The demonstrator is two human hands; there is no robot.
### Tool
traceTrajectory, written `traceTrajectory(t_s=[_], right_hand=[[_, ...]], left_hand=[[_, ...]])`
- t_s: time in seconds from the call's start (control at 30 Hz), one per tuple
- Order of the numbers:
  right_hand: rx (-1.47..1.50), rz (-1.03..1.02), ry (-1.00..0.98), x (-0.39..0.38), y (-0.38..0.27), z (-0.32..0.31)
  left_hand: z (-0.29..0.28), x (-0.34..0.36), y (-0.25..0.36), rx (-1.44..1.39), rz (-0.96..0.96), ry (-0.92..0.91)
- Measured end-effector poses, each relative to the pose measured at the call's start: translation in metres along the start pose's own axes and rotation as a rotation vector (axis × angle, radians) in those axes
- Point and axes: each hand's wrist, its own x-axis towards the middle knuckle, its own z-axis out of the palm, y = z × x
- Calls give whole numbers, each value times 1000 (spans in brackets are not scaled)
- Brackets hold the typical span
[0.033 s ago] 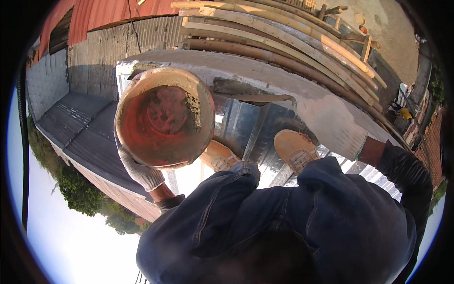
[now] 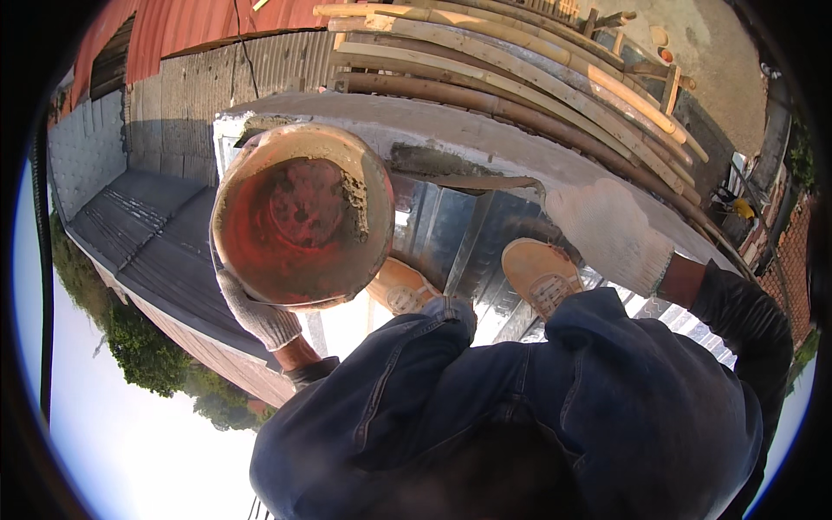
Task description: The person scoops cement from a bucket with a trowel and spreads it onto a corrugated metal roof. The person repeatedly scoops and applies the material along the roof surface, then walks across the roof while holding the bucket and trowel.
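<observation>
Head view: your gloved left hand (image 2: pixel 260 316) is clamped on the outside of the mortar bucket (image 2: pixel 238 217), its fingers partly hidden behind; the tilt turns the mouth toward you, probably to keep the residue (image 2: pixel 357 206) along its inner side within reach. Your gloved right hand (image 2: pixel 611 234), well apart from the left, seems closed around the hidden handle of a trowel (image 2: pixel 498 182); its thin blade lies edge-on just beside a grey mortar patch (image 2: pixel 438 161) on the wall (image 2: pixel 347 106). The bucket sits near the wall's left end, likely for a short carry. Your tan shoes (image 2: pixel 542 273) stand on metal sheeting (image 2: pixel 442 230); beyond the wall lie long poles (image 2: pixel 520 52).
</observation>
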Motion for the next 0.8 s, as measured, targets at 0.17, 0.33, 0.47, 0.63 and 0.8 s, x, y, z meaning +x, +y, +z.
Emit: traceTrajectory(t_s=[0.17, 0.33, 0.47, 0.63, 0.8], right_hand=[[65, 115, -87, -23, -2, 4], [-13, 115, -95, -39, -7, -5], [58, 202, -103, -49, -6, -3], [34, 153, -4, -67, -1, -10], [30, 164, 35, -78, 4, -22]], left_hand=[[2, 5, -4, 26, -2, 1], [2, 5, -5, 42, -11, 5], [4, 4, -3, 53, 24, 15], [1, 6, -4, -9, -21, -6], [2, 5, -6, -13, -40, -10]])
